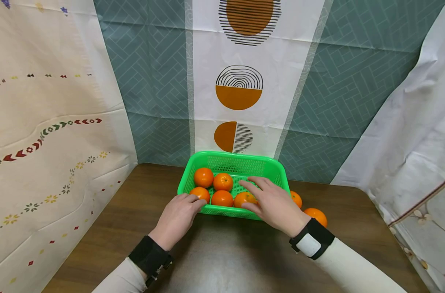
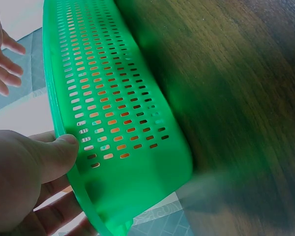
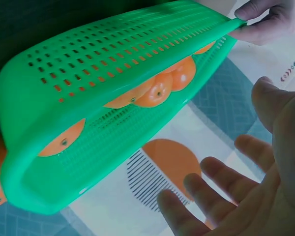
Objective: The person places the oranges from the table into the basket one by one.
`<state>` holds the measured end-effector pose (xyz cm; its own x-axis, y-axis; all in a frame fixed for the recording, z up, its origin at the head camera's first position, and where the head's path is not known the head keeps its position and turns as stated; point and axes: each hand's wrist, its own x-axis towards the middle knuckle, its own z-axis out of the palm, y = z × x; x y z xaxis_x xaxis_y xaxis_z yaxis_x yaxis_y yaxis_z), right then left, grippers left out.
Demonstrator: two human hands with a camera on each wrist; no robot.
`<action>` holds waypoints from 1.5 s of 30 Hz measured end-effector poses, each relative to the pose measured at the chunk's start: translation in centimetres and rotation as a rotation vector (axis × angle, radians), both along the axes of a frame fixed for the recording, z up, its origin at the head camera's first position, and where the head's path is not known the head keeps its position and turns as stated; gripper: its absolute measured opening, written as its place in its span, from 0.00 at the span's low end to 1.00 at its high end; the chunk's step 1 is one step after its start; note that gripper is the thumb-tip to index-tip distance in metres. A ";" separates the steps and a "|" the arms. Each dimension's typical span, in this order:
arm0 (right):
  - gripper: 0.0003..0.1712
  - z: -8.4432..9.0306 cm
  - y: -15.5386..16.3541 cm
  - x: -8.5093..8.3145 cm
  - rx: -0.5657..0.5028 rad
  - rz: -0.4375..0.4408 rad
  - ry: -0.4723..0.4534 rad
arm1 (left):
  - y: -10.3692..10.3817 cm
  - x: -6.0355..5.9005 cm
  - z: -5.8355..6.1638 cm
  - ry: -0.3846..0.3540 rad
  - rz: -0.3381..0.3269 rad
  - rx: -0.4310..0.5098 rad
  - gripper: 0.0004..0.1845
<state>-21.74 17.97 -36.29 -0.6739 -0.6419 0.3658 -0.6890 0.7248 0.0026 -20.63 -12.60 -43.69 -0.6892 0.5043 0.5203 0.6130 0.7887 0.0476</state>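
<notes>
A green perforated plastic basket [image 1: 244, 165] stands near the back of the table, with several oranges [image 1: 223, 182] inside, mostly toward its left and front. My left hand [image 1: 180, 213] grips the basket's front-left rim. In the left wrist view, the thumb [image 2: 61, 152] presses the outer side while the fingers reach over the inside. Over the basket's right part hovers my right hand [image 1: 275, 205], its fingers spread and holding nothing; the right wrist view shows its bare palm [image 3: 280, 182]. Part of the basket's right front is hidden beneath this hand in the head view.
Two more oranges, a nearer orange [image 1: 316, 217] and a farther orange [image 1: 296, 199], lie on the table just right of the basket. A patterned cloth [image 1: 160, 138] hangs right behind the brown table [image 1: 222, 252], with light drapes at both sides.
</notes>
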 end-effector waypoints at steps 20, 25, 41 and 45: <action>0.43 -1.5 4.4 2.1 -0.013 -0.096 0.035 | 0.0 0.0 -0.3 0.030 -0.008 0.031 0.14; 0.44 -2.0 5.5 2.6 -0.019 -0.102 0.045 | 0.1 0.1 0.0 0.007 0.000 0.027 0.14; 0.43 -3.4 8.9 3.5 -0.045 -0.188 0.002 | 0.2 0.0 -0.2 0.003 0.004 0.031 0.13; 0.43 -4.0 10.1 3.4 -0.051 -0.225 -0.011 | 0.2 0.1 -0.1 -0.005 0.010 0.024 0.13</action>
<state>-18.32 28.11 -40.26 -0.8019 -0.4560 0.3859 -0.5099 0.8590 -0.0446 -20.55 -12.40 -43.79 -0.6969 0.4847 0.5286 0.6048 0.7933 0.0701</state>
